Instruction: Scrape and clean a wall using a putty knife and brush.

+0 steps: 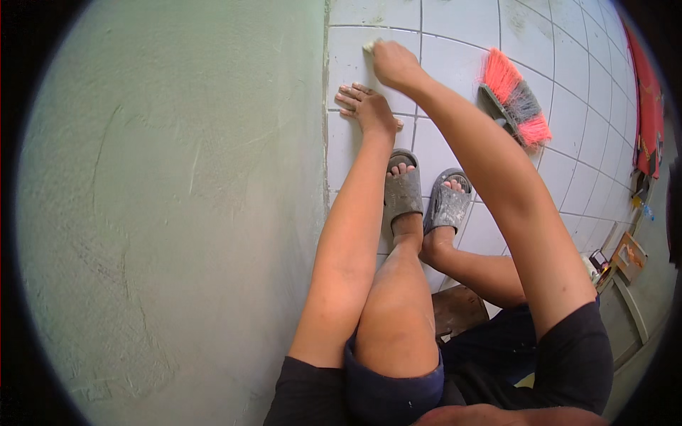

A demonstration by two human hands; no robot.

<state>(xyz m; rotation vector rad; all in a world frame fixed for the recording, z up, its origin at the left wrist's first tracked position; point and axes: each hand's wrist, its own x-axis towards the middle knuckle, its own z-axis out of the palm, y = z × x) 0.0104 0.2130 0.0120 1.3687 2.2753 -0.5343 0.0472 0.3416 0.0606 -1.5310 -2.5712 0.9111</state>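
Note:
My left hand (368, 110) lies flat on the white floor tiles (451, 78), its fingers spread toward the wall. Farther out, my right hand (395, 65) is closed, knuckles up, low over a tile close to a grout line. A small pale piece (369, 47) sticks out from its fingertips; most of it is hidden by the hand, and I cannot make out its kind. Neither hand touches the grey-green wall (177, 177), which meets the tiles just left of them.
A broom head (513, 106) with orange and grey bristles lies right of my forearm. My feet wear stained grey slides (405, 193). A brown board-like piece (458, 312) lies below my bent leg. Along the right edge are a red item (648, 106) and a wooden piece (629, 257).

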